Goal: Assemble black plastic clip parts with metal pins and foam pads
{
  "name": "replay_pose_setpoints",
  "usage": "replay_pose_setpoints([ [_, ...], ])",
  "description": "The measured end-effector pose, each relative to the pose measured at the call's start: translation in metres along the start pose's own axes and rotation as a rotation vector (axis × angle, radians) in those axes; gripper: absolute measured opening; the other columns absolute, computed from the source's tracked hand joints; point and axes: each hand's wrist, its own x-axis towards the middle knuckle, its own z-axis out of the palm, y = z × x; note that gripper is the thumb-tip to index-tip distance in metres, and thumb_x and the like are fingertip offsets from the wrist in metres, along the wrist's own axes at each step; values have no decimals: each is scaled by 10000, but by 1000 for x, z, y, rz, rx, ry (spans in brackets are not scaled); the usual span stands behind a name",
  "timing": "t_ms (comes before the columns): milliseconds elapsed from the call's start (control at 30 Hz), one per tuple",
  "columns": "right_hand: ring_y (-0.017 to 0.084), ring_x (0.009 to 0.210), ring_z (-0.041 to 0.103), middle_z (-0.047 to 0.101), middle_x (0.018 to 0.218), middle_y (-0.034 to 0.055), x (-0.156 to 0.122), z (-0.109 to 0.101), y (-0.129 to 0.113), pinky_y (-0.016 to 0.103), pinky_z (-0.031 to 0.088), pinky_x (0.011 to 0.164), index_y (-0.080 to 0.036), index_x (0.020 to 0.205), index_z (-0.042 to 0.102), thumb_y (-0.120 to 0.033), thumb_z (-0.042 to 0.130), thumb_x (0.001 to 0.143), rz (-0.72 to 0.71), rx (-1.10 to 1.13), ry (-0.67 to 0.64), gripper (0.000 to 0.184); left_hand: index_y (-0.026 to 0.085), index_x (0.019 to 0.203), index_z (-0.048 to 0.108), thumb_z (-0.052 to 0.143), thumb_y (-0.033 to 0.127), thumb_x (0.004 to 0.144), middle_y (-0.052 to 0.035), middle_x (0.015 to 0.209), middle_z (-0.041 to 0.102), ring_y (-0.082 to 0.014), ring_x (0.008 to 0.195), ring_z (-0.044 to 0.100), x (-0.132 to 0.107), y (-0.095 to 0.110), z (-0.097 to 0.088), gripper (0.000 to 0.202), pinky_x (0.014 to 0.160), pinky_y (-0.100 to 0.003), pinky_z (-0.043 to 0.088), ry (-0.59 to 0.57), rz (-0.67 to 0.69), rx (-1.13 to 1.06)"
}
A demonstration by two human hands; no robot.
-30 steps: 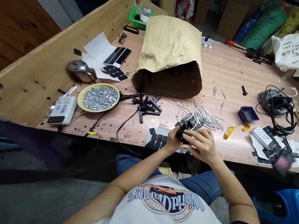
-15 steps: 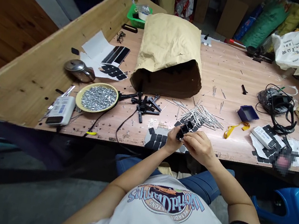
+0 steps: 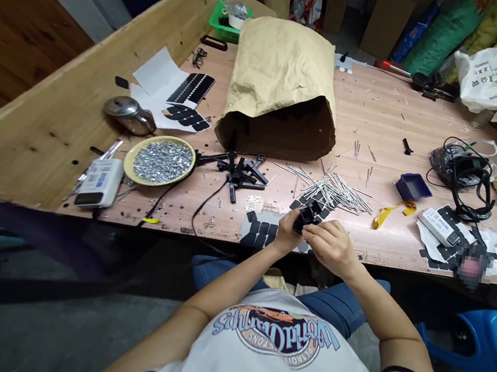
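My left hand is closed around a small black plastic part near the table's front edge. The fingers of my right hand are pinched together against its lower right side; whether they hold a smaller piece there is hidden. Just beyond my hands lies a loose pile of thin metal rods. Left of the rods is a heap of black plastic pieces. Black adhesive pads on a sheet lie beside my left hand, and a few small white nuts or washers sit behind them.
A yellow bowl of small metal pieces stands at the left, by a white device. Behind the rods, a large brown paper bag lies with its mouth facing me. A dark blue tray and yellow ribbon are at the right.
My hands stay in nearly the same place on the black part, with only a slight shift of the right fingers. The view has tilted a little.
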Motion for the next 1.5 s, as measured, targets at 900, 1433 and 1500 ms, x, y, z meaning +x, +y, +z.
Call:
replay_pose_setpoints([
  [900, 144, 766, 609, 718, 911, 98, -6, 7, -1, 307, 448, 668, -136, 919, 645, -62, 402, 898, 31, 28, -41, 254, 192, 777, 548, 551, 276, 718, -33, 680, 634, -166, 644, 616, -3, -1, 1, 103, 607, -279, 497, 16, -61, 65],
  [1433, 160, 796, 649, 698, 876, 100, -19, 3, 1, 304, 542, 654, -153, 1047, 588, -223, 560, 869, 180, 127, 98, 194, 179, 878, 603, 674, 326, 685, -64, 849, 709, -200, 764, 688, 7, 12, 2, 252, 738, -346, 547, 141, -339, -271],
  [1500, 148, 801, 650, 700, 872, 89, -21, 6, -1, 294, 540, 646, -166, 1016, 601, -186, 518, 886, 148, 141, 69, 155, 179, 888, 601, 683, 317, 679, -66, 864, 711, -207, 781, 690, 7, 14, 2, 264, 752, -357, 549, 134, -348, -292],
])
